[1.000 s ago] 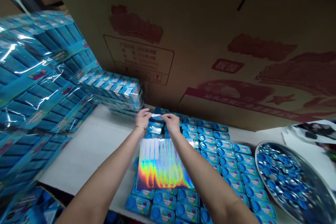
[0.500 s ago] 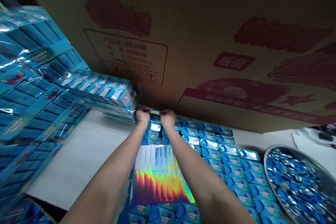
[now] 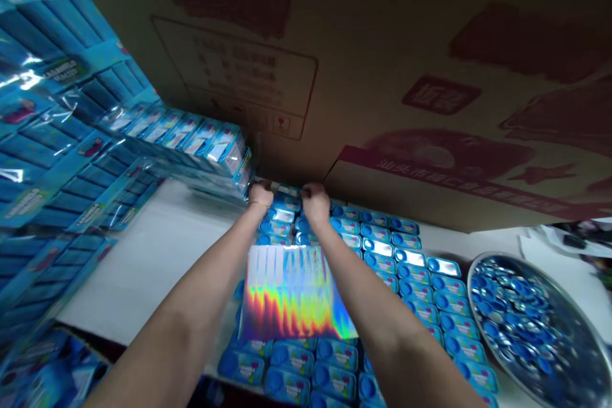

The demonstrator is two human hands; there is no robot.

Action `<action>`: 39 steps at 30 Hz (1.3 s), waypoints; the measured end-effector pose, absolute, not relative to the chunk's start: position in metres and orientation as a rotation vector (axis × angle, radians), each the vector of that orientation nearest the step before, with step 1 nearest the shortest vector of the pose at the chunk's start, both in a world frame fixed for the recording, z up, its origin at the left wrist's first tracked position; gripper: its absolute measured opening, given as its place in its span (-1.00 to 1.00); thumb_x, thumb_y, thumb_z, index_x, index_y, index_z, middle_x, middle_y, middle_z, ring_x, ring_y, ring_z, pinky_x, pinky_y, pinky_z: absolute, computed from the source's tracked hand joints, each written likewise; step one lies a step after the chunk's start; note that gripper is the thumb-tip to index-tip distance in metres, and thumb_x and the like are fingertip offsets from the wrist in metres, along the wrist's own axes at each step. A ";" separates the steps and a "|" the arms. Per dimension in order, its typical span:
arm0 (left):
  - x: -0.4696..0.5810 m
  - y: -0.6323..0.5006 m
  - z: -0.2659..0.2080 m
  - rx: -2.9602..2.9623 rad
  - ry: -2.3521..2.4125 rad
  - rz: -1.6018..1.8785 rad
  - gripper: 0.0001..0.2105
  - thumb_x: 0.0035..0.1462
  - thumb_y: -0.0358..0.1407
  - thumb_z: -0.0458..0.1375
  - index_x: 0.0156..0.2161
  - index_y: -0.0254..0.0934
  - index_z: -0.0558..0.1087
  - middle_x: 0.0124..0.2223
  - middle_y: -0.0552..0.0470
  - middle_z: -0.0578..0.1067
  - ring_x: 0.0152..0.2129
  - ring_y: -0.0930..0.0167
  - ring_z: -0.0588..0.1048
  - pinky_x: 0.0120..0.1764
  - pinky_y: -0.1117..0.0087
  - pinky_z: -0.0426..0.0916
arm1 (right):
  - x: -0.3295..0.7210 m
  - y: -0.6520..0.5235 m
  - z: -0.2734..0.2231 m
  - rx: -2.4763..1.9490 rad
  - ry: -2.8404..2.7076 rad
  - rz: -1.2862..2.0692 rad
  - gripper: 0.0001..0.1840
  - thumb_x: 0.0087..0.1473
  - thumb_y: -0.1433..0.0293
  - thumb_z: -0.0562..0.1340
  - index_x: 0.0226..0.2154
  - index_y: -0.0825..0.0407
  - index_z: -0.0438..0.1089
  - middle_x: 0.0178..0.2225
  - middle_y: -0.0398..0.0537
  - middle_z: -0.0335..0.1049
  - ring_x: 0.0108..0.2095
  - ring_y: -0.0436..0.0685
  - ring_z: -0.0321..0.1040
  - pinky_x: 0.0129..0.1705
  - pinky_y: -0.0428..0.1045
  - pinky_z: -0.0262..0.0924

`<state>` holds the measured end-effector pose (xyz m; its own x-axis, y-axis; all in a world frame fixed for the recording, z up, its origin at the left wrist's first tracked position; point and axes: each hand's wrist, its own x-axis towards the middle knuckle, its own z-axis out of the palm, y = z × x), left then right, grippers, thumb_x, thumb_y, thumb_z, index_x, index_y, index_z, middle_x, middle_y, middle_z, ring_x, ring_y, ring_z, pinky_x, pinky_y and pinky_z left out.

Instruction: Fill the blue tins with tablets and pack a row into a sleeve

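Observation:
My left hand (image 3: 261, 194) is closed at the far end of the rows of small blue tins (image 3: 337, 376), close to the corner of a row of wrapped blue boxes (image 3: 222, 146). A short way to its right, my right hand (image 3: 315, 204) is also curled closed at the far row of tins, right by the cardboard carton. The fingertips of both hands are turned away, so whatever they grip is hidden. Beneath my forearms a shiny rainbow-coloured holographic sheet (image 3: 291, 293) lies over the tins.
A large brown cardboard carton (image 3: 363, 115) with red print walls off the back. Plastic-wrapped stacks of blue boxes (image 3: 57, 115) rise on the left beside a white board (image 3: 157, 255). To the right sits a metal bowl (image 3: 574, 344) holding many small blue-and-silver round pieces (image 3: 511, 312).
My right hand has shifted slightly to the right, widening the gap between my hands. The camera view has tilted a little, so most things appear higher.

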<state>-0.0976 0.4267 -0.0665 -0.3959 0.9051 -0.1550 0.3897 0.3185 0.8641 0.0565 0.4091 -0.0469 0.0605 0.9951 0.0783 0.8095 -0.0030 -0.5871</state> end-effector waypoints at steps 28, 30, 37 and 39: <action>-0.090 0.260 -0.069 1.925 1.966 0.658 -0.85 0.01 -0.19 0.06 -0.41 -0.22 0.36 -0.30 -0.02 0.39 -0.27 0.31 0.28 -0.21 0.30 0.12 | 0.077 0.252 -0.021 -1.387 -2.264 0.804 -0.85 0.02 0.42 0.10 -0.42 0.03 0.39 -0.33 -0.05 0.39 -0.26 0.07 0.24 -0.18 0.01 0.08; -0.090 0.259 -0.068 1.903 1.949 0.669 -0.86 0.00 -0.20 0.07 -0.38 -0.21 0.39 -0.26 -0.04 0.40 -0.24 0.29 0.28 -0.18 0.28 0.11 | 0.076 0.258 -0.004 -1.393 -1.940 1.147 -0.84 -0.01 0.40 0.11 -0.50 0.04 0.38 -0.46 -0.10 0.38 -0.37 0.03 0.26 -0.27 -0.04 0.12; -0.091 0.278 -0.045 1.137 1.581 1.102 -0.66 0.07 -0.09 -0.07 -0.23 -0.24 0.44 -0.21 -0.07 0.46 -0.22 0.33 0.38 -0.21 0.31 0.21 | 0.068 0.299 -0.013 -1.391 -0.760 1.566 -0.80 -0.23 0.28 0.25 -0.52 0.09 0.40 -0.55 -0.13 0.37 -0.52 -0.03 0.25 -0.49 -0.12 0.07; -0.089 0.287 -0.039 0.795 1.434 1.121 -0.59 0.01 -0.03 -0.02 -0.21 -0.31 0.42 -0.34 -0.07 0.47 -0.39 0.38 0.43 -0.37 0.39 0.26 | 0.063 0.306 -0.024 -1.379 -0.587 1.581 -0.78 -0.29 0.28 0.27 -0.51 0.08 0.40 -0.57 -0.14 0.36 -0.54 -0.03 0.25 -0.52 -0.13 0.06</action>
<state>-0.0888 0.2872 -0.0391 -0.1785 0.9221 -0.3433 -0.1106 0.3279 0.9382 0.0633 0.3062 -0.0238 0.0587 0.8639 -0.5002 -0.3282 -0.4565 -0.8270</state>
